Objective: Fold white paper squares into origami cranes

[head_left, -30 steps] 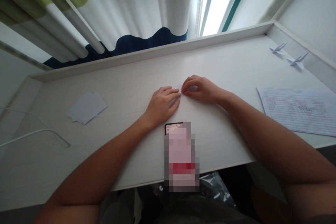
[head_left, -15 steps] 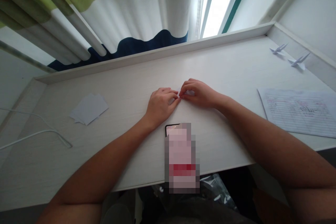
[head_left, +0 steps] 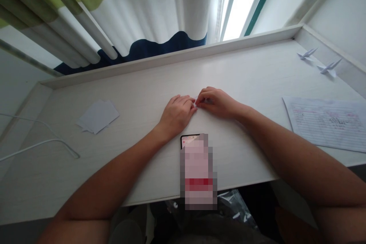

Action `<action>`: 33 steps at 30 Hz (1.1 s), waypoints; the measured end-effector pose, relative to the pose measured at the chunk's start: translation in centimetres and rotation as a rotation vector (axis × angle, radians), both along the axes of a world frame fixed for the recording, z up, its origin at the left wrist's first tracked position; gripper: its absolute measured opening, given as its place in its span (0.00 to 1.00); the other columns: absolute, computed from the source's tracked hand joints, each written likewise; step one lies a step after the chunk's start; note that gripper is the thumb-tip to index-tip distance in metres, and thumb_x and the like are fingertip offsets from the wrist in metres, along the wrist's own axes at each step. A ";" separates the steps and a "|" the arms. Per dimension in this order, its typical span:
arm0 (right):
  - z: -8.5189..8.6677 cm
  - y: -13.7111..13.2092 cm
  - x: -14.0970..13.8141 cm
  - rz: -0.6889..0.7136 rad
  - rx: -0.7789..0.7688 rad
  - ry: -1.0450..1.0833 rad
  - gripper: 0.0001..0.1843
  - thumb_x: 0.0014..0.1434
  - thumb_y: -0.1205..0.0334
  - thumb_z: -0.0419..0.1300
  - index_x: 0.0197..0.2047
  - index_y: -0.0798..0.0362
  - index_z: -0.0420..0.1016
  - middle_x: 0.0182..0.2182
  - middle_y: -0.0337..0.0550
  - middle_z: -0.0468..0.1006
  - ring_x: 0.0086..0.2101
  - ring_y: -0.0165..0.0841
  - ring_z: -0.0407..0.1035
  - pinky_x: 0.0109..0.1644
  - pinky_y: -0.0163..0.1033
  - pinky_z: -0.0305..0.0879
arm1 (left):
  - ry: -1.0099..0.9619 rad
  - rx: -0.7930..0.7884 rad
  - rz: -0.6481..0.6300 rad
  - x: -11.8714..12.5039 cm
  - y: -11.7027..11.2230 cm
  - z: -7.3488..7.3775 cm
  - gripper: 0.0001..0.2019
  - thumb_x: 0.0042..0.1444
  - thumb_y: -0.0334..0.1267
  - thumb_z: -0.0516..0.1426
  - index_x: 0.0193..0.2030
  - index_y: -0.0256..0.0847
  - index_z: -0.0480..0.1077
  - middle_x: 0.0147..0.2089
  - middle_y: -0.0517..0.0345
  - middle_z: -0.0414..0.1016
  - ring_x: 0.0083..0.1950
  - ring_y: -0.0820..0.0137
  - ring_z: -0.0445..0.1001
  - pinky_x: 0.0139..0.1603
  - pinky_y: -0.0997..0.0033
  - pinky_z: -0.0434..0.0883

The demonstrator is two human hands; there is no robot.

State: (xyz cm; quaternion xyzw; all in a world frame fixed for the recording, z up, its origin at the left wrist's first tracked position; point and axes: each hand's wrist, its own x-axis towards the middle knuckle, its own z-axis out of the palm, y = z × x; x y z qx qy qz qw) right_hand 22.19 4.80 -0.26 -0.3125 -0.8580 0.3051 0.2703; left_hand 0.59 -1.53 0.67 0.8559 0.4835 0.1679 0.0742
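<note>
Both hands rest on the white desk [head_left: 137, 95], meeting over a small white piece of paper [head_left: 208, 101] that is almost wholly hidden. My left hand [head_left: 176, 114] lies palm down with its fingertips pressing on the paper's left end. My right hand [head_left: 217, 102] has its fingers curled and pinched on the paper. A phone [head_left: 197, 169] lies just in front of my left wrist, overhanging the desk's near edge.
A small stack of white paper squares [head_left: 98, 116] lies at the left. A lined written sheet [head_left: 326, 122] sits at the right. Two folded paper cranes [head_left: 307, 53] [head_left: 328, 68] stand at the far right corner. A white cable [head_left: 40, 143] runs along the left. Curtain and window behind.
My hands have drawn slightly closer over the paper, and less of it shows. The view shifted a little.
</note>
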 end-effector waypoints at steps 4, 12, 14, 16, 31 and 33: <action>0.2 -0.1 0.1 -0.023 -0.026 -0.005 0.07 0.64 0.62 0.63 0.36 0.48 0.84 0.38 0.46 0.85 0.43 0.42 0.76 0.52 0.48 0.70 | -0.054 -0.003 -0.005 -0.2 0.0 0.0 0.10 0.74 0.35 0.55 0.48 0.39 0.78 0.61 0.45 0.84 0.69 0.55 0.78 0.76 0.44 0.67; 0.5 -0.3 -0.2 -0.082 -0.078 0.003 0.06 0.61 0.60 0.65 0.36 0.49 0.84 0.36 0.45 0.83 0.39 0.39 0.75 0.46 0.45 0.69 | -0.270 -0.064 0.027 -1.0 0.9 -0.3 0.08 0.68 0.33 0.62 0.35 0.44 0.78 0.55 0.53 0.88 0.65 0.57 0.82 0.72 0.44 0.71; 0.4 -0.3 -0.3 -0.094 -0.081 0.007 0.06 0.61 0.60 0.65 0.36 0.49 0.84 0.36 0.45 0.83 0.39 0.39 0.75 0.46 0.45 0.69 | -0.302 -0.080 0.051 -0.9 0.9 -0.4 0.08 0.67 0.32 0.62 0.35 0.44 0.78 0.54 0.53 0.89 0.66 0.57 0.81 0.72 0.44 0.71; 0.4 -0.4 -0.4 -0.113 -0.088 0.009 0.06 0.61 0.60 0.65 0.36 0.49 0.84 0.36 0.45 0.83 0.39 0.39 0.75 0.45 0.44 0.70 | -0.332 -0.099 0.070 -0.8 0.9 -0.5 0.06 0.67 0.32 0.63 0.37 0.44 0.78 0.54 0.53 0.88 0.66 0.58 0.81 0.71 0.45 0.73; 0.2 -0.4 -1.3 -0.260 -0.203 0.070 0.04 0.57 0.61 0.68 0.35 0.52 0.84 0.33 0.45 0.85 0.35 0.38 0.78 0.42 0.44 0.71 | -0.437 -0.137 0.162 -0.4 0.9 -1.0 0.03 0.65 0.35 0.65 0.39 0.46 0.81 0.52 0.54 0.88 0.65 0.59 0.82 0.70 0.48 0.75; 0.1 -0.3 -1.3 -0.268 -0.210 0.087 0.04 0.56 0.62 0.68 0.35 0.52 0.83 0.32 0.45 0.85 0.35 0.38 0.78 0.41 0.44 0.71 | -0.435 -0.137 0.167 -0.4 0.9 -1.0 0.03 0.65 0.34 0.65 0.40 0.46 0.81 0.52 0.54 0.88 0.65 0.58 0.81 0.71 0.47 0.75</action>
